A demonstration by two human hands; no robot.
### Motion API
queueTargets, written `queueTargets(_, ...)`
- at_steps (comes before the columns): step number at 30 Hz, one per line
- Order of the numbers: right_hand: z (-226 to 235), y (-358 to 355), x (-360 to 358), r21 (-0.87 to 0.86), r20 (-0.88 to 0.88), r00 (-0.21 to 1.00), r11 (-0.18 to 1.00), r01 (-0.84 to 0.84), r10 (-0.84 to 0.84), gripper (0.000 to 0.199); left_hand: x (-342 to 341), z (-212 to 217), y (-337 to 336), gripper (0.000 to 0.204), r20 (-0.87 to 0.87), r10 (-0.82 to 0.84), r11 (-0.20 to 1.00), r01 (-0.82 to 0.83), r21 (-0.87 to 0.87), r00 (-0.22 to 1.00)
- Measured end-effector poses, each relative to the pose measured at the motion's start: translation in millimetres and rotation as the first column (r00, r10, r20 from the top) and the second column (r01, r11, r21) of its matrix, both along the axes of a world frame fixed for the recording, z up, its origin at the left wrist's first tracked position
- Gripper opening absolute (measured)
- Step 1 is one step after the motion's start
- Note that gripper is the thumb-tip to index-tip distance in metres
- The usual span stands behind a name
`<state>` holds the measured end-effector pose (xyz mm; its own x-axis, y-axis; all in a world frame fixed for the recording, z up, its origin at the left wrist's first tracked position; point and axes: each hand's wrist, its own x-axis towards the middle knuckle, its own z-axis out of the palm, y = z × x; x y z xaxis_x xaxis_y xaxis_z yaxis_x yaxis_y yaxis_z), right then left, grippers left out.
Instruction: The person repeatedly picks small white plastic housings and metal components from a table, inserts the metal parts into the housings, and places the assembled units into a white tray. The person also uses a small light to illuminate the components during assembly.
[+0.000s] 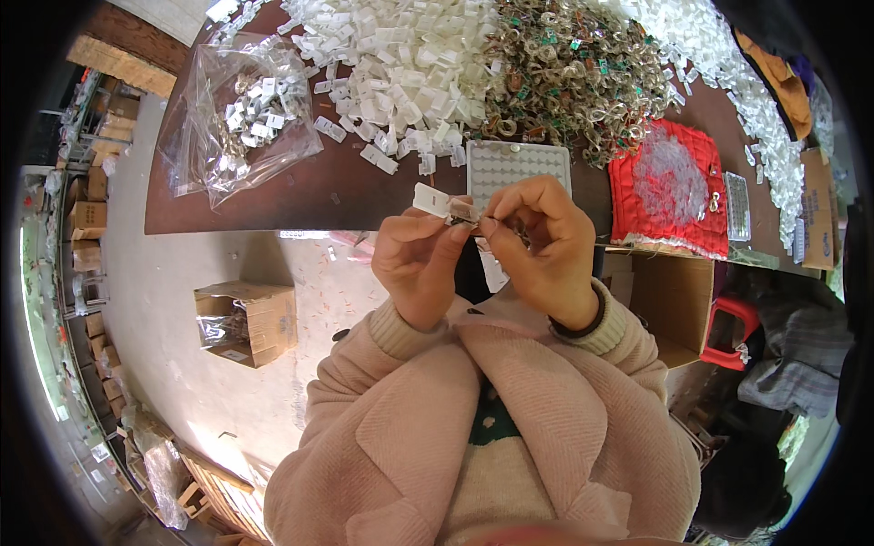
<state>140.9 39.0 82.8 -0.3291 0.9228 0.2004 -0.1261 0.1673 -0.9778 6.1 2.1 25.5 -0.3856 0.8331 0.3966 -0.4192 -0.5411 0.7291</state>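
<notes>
My left hand [417, 259] pinches a small white plastic clip case [433, 199] held open just above the table's near edge. My right hand [543, 241] meets it at the fingertips and holds a small metal ring piece [466, 217] at the case's mouth. Both hands are raised close to my chest, with pink knit sleeves behind them. Right beyond the hands lies a white dimpled tray [519, 166] on the brown table [300, 196].
A big heap of white plastic cases [401, 55] and a heap of metal rings [574, 68] cover the far table. A clear bag of parts [238, 118] lies left, a red cloth [669, 187] right. Cardboard boxes [246, 320] stand on the floor.
</notes>
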Motion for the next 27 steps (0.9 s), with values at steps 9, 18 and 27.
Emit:
queueTargets(9, -2.9, 7.5, -2.0, -0.344, -0.238, 0.966, 0.922, -0.178, 0.098, 0.023, -6.1, -1.7, -2.5, 0.025, 0.271, -0.142, 0.985, 0.163, -0.056, 0.952)
queueTargets(18, -28.7, -9.4, -8.8, 0.035, 0.086, 0.996, 0.999, 0.022, -0.025, 0.033, -2.8, -7.4, -2.5, 0.02, 0.321, -0.161, 0.967, 0.214, -0.139, 0.933)
queueTargets(27, -33.7, 40.8, 36.5, 0.438, 0.46, 0.791, 0.878, 0.192, -0.402, 0.024, -32.6, -21.5, 0.1, 0.014, 0.394, -0.163, 0.911, 0.291, -0.291, 0.905)
